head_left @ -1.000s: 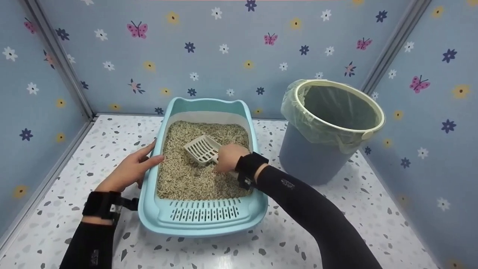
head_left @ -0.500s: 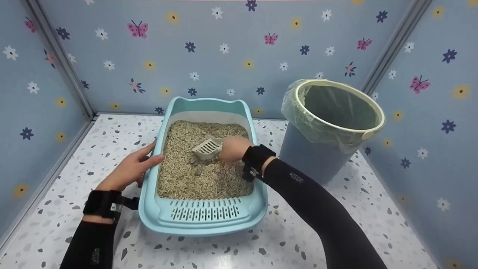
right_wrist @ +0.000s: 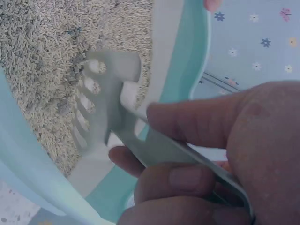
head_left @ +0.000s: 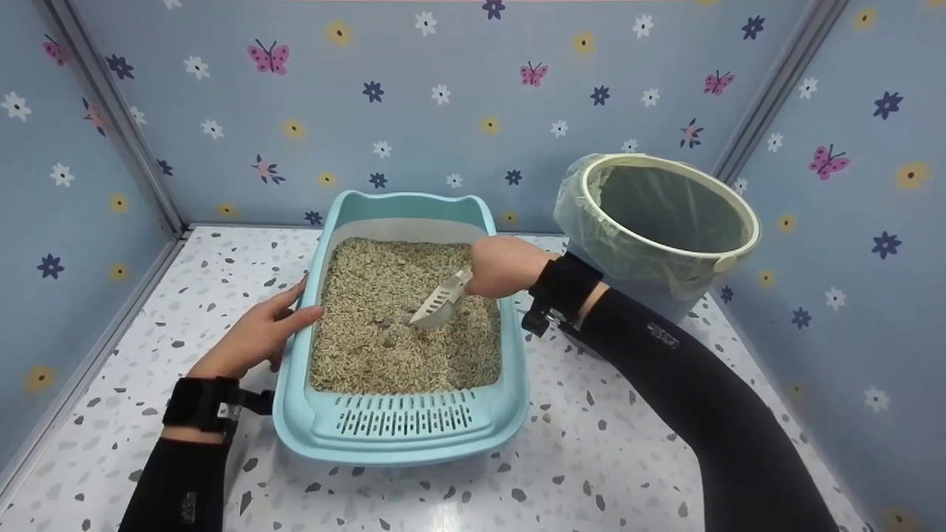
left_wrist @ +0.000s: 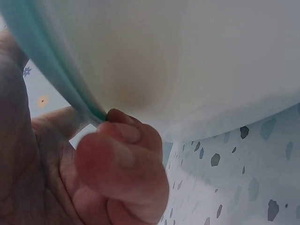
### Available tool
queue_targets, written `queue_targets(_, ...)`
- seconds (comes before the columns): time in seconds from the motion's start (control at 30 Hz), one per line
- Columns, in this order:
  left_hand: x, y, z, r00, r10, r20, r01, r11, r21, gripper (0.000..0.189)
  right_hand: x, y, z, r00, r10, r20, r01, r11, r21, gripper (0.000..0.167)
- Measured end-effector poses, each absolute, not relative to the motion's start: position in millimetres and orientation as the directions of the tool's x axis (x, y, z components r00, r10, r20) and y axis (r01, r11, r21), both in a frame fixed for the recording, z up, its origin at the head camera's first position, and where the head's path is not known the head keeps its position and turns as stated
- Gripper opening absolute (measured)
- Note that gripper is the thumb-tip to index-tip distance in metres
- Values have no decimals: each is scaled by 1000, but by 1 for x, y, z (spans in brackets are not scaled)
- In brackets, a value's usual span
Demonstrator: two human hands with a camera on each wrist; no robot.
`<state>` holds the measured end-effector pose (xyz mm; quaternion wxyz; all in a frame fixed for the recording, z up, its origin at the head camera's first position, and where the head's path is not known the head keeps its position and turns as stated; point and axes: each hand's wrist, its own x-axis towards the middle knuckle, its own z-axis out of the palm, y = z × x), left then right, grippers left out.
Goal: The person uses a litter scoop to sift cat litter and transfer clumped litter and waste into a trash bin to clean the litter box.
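A pale blue litter box [head_left: 399, 443] filled with tan pellet litter [head_left: 369, 362] sits on the speckled surface. My left hand [head_left: 255, 336] grips its left rim, thumb over the top; in the left wrist view the curled fingers [left_wrist: 131, 173] lie under the rim's outer side. Above the box's right side, my right hand [head_left: 506, 266] holds the handle of an off-white slotted litter scoop [head_left: 441, 301]. The scoop tilts down to the left, its tip close to the litter beside some darker clumps [head_left: 388, 336]. In the right wrist view, thumb and fingers wrap the scoop's handle [right_wrist: 171, 152].
To the right of the box stands a blue bin [head_left: 643, 288] with a cream ring [head_left: 669, 161] and a translucent liner [head_left: 584, 222] folded over its edge. Flower-patterned walls [head_left: 414, 89] close in the back and both sides. The white speckled surface [head_left: 576, 458] lies below.
My right hand has moved up and to the right, and the scoop has turned from lying flatter to tilting tip-down. Darker clumps show in the litter. My left hand stays on the rim.
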<state>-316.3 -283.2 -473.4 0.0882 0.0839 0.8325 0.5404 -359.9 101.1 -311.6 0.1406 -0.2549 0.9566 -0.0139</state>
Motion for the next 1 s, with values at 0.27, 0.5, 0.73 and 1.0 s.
queue_targets(0.27, -318, -284, -475, -969, 240, -56, 49, 412, 910, 83, -341, 119, -289, -785, -515, -345, -529, 847, -61, 43)
queue_targets(0.5, -317, -285, -476, -970, 238, -53, 52, 416, 908, 82, -326, 117, -287, -744, -500, -442, -545, 838, -30, 33)
queue_targets(0.73, -317, -284, -477, -967, 246, -62, 43, 400, 916, 82, -321, 110, -298, -717, -508, -477, -595, 803, 39, 36)
queue_targets(1.0, -318, -285, -478, -966, 250, -61, 41, 383, 923, 81, -318, 99, -310, -699, -522, -488, -619, 784, 47, 36)
